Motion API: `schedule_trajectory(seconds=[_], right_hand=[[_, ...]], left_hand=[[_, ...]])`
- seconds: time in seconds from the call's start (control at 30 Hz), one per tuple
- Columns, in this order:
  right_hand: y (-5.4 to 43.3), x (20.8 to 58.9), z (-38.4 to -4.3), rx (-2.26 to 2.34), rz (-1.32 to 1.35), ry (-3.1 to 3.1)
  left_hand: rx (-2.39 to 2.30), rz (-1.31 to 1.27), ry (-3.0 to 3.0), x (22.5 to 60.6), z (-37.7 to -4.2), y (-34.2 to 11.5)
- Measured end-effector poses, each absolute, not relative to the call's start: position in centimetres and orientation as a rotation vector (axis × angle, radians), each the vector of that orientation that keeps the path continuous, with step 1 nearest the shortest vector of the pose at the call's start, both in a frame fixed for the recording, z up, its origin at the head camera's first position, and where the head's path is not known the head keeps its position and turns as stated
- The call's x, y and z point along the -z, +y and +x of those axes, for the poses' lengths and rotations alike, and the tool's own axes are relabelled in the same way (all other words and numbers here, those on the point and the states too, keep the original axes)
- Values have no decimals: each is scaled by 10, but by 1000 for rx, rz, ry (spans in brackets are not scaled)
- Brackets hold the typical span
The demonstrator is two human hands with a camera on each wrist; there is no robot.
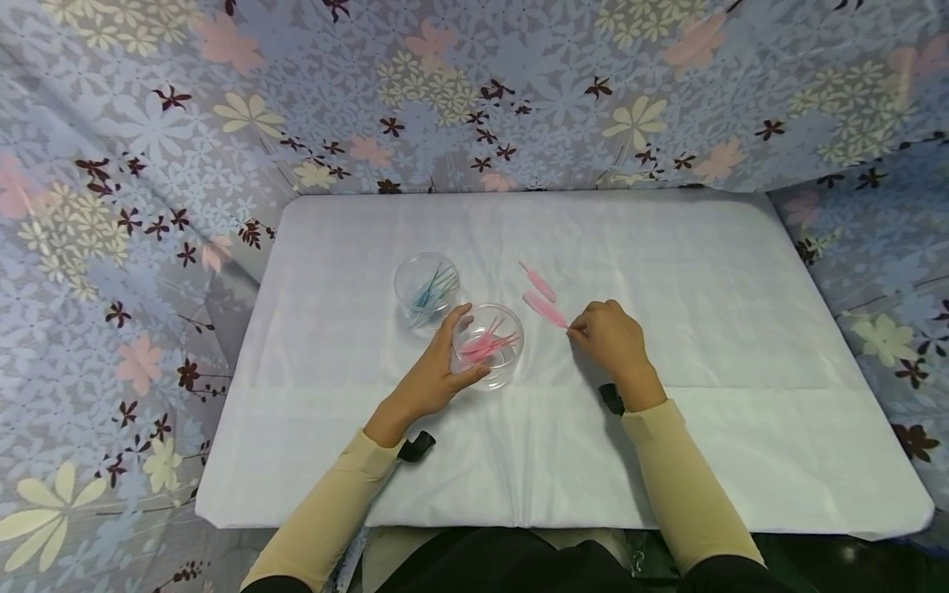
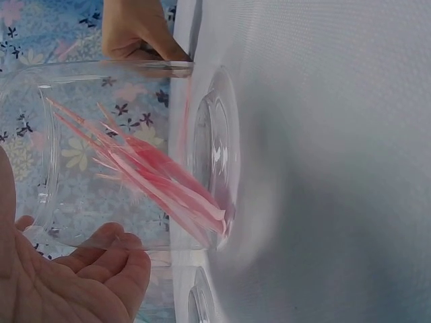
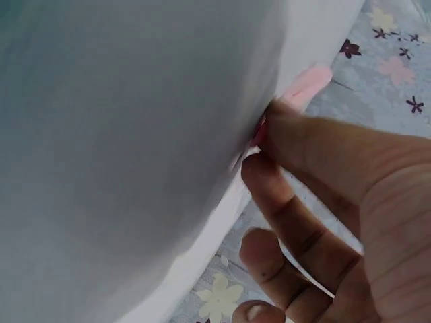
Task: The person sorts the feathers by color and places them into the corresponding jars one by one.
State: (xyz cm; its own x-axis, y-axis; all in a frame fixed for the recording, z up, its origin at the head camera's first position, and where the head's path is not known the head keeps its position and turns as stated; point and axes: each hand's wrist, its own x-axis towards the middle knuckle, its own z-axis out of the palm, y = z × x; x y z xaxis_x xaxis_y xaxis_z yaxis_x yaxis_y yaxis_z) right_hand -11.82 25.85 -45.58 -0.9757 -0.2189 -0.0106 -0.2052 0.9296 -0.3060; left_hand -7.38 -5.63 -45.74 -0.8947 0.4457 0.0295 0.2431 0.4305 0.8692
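My left hand (image 1: 433, 371) grips a clear cup (image 1: 498, 380), thumb on the near side and fingers around the far left. Inside the cup lean several pink feathers (image 2: 158, 175), quills pointing up toward the rim. To the right, my right hand (image 1: 611, 333) pinches the quill end of a pink feather (image 1: 544, 310) between thumb and forefinger, low over the table. That feather's soft vane points away to the upper left. Just beyond it, another pink feather (image 1: 539, 283) lies on the cloth.
A second clear cup (image 1: 404, 284) holding blue feathers (image 1: 432, 292) stands behind and left of the first. White cloth covers the table (image 1: 741, 288). Flowered fabric (image 1: 474, 99) hangs along the back and sides.
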Motion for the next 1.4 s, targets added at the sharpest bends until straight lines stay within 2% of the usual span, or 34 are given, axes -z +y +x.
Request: schedule_trajectory(seconds=[0.37, 0.57, 0.77, 1.0, 1.4], right_hand=[[255, 456, -118, 437, -321, 3049], [261, 438, -114, 536, -328, 2974], [269, 407, -118, 645, -537, 3012], [266, 354, -120, 722, -803, 3138], [207, 289, -116, 472, -1259, 3044]], left_hand=[[-1450, 616, 2477, 456, -73, -56], [-1454, 623, 2478, 457, -75, -56], [-1460, 627, 2481, 459, -75, -57], [-1460, 636, 2478, 459, -77, -59], [-1435, 633, 2452, 453, -87, -65]])
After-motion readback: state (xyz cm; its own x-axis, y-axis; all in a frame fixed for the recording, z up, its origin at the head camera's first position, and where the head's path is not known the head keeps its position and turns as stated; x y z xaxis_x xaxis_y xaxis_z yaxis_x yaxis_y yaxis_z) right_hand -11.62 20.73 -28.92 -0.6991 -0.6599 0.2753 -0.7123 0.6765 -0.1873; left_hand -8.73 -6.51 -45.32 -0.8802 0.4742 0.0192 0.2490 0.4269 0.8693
